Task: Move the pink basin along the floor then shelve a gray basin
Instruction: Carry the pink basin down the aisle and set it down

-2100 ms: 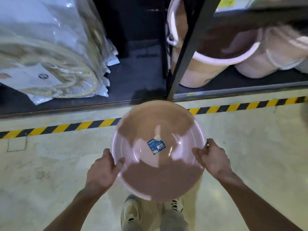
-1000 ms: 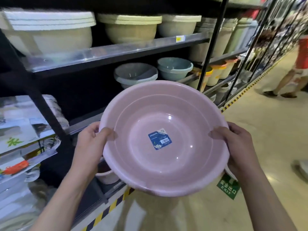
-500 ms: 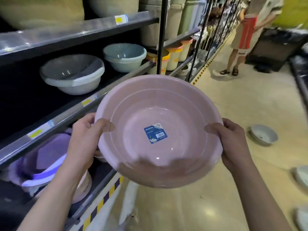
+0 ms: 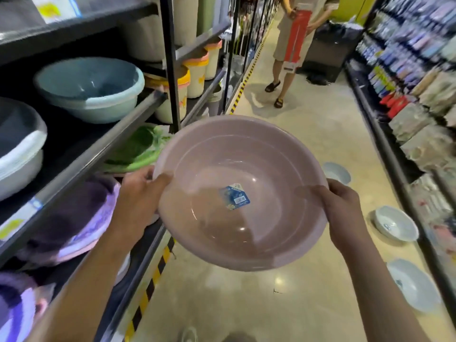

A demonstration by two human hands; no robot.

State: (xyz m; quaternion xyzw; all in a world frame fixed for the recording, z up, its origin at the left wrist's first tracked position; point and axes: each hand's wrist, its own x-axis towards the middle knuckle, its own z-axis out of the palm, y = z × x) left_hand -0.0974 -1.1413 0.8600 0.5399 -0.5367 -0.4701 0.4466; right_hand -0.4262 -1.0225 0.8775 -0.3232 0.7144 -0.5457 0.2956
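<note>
I hold a round pink basin (image 4: 237, 169) in the air in front of me, mouth up, a blue sticker on its inside bottom. My left hand (image 4: 138, 196) grips its left rim and my right hand (image 4: 343, 208) grips its right rim. Three gray basins lie on the aisle floor to the right: one (image 4: 338, 172) just beyond the pink rim, one (image 4: 394, 225) past my right wrist, one (image 4: 414, 287) nearest me. On the left shelf rests a stack of gray basins (image 4: 17, 154), cut off by the frame edge.
A blue-green basin (image 4: 91, 87) sits on the left shelf (image 4: 98, 154), purple basins (image 4: 81, 218) on the shelf below. Yellow-black tape (image 4: 153, 277) marks the floor edge. A person (image 4: 293, 45) stands ahead in the aisle. Packaged goods (image 4: 424, 114) line the right-hand rack.
I lifted the pink basin from low over the floor to chest height, and my view turned from the bottom shelf to look down the aisle. Both hands kept their grip.
</note>
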